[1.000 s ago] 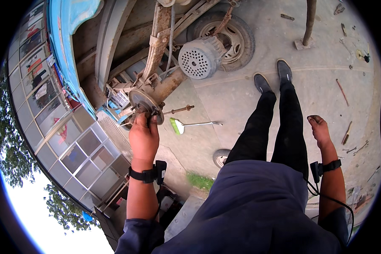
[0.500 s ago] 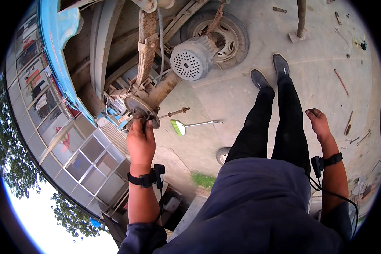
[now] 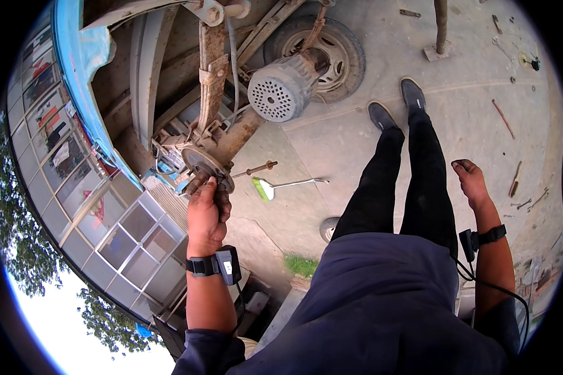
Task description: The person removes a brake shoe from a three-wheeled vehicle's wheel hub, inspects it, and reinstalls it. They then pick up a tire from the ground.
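Observation:
At the end of a rusty axle [image 3: 239, 134] on the left, my left hand [image 3: 206, 209] has its fingers closed round the middle of a round, rust-brown wheel hub [image 3: 227, 179]. The fingers cover the hub's centre, so any small part under them is hidden. A rusty rod [image 3: 253, 169] sticks out to the right just beside the hub. My right hand [image 3: 472, 180] hangs out to the right over the floor, away from the vehicle. Its dirty fingers are curled in, and whether they hold anything small cannot be made out.
A grey motor [image 3: 275, 94] and a wheel [image 3: 341, 59] stand beyond the axle, under a blue vehicle body [image 3: 75, 69]. A green-bristled brush [image 3: 266, 187] lies on the concrete. To the right lie a wooden-handled tool [image 3: 515, 181], a rod [image 3: 503, 119] and wrenches [image 3: 537, 200]. A post [image 3: 443, 28] stands far off.
My left hand has rolled at the wrist, and its fingers now wrap further round the hub's centre. My right hand stays where it was. The view has shifted slightly.

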`<state>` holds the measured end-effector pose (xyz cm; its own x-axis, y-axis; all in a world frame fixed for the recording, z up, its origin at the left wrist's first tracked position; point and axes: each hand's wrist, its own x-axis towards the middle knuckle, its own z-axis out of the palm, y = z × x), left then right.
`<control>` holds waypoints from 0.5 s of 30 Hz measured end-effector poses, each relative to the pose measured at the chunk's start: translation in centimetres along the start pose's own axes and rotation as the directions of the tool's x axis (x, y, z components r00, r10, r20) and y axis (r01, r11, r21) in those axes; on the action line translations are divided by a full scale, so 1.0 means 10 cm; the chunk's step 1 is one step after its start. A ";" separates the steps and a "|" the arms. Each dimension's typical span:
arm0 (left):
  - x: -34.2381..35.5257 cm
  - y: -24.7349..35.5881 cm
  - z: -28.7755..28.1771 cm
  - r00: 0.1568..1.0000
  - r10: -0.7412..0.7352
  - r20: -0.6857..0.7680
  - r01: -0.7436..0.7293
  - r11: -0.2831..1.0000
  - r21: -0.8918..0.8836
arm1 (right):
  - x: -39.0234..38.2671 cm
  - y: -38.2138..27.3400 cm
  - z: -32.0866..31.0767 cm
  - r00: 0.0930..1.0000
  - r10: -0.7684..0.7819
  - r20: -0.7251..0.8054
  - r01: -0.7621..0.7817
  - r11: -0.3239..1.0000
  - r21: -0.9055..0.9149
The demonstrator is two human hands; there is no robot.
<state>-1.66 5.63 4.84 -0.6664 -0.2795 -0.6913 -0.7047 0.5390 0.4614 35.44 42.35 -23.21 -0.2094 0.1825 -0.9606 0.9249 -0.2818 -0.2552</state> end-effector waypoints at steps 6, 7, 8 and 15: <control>0.08 -0.13 -0.12 0.744 0.636 0.207 -0.459 0.261 0.849 | 0.02 0.05 0.00 1.000 -0.019 -0.012 0.020 0.999 0.028; 0.09 -0.13 -0.13 0.601 0.712 0.364 -0.476 -0.048 0.878 | 0.03 0.06 0.00 1.000 -0.028 -0.013 0.028 0.999 0.027; 0.08 -0.12 -0.11 0.642 0.696 0.322 -0.459 0.012 0.889 | 0.04 0.07 -0.01 0.999 -0.037 -0.014 0.037 0.999 0.026; 0.05 -0.12 -0.12 0.757 0.612 0.229 -0.405 0.165 0.899 | 0.00 -0.02 -0.03 1.000 0.004 -0.006 -0.004 1.000 0.031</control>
<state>-1.46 3.94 4.62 -0.8799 0.3000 -0.3684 0.3727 0.9167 -0.1438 35.30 42.70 -23.15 -0.2039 0.1872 -0.9609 0.9153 -0.3117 -0.2550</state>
